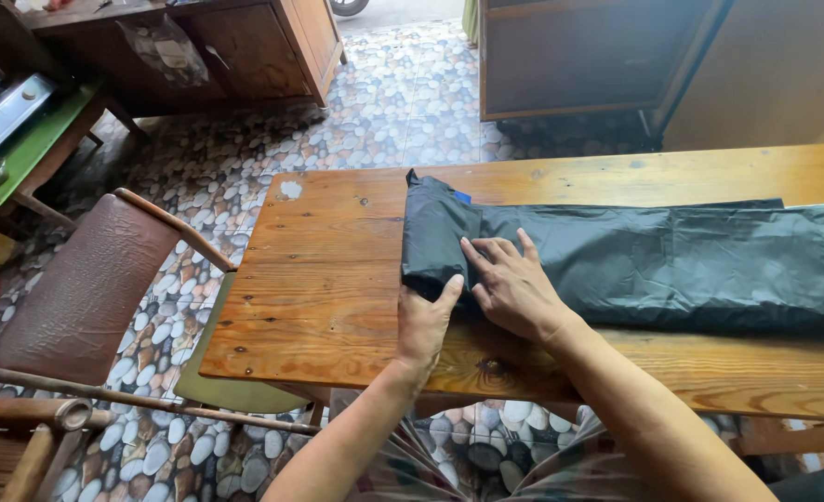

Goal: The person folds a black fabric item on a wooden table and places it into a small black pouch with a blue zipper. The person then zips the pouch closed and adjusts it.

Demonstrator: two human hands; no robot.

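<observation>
A long dark grey folded fabric (672,265) lies lengthwise on a wooden table (328,279), stretching from the table's middle to the right edge of view. Its left end is folded over into a thick roll (431,237). My left hand (423,321) grips the near corner of that rolled end, thumb on top. Just to the right of the roll, my right hand (514,284) lies flat on the fabric with fingers spread, pressing it down.
A brown padded chair (86,288) with a wooden frame stands at the table's left. A green-topped side table (31,144) and a dark wooden cabinet (235,46) are at the far left. Another cabinet (579,60) stands behind the table. The floor has a pebble pattern.
</observation>
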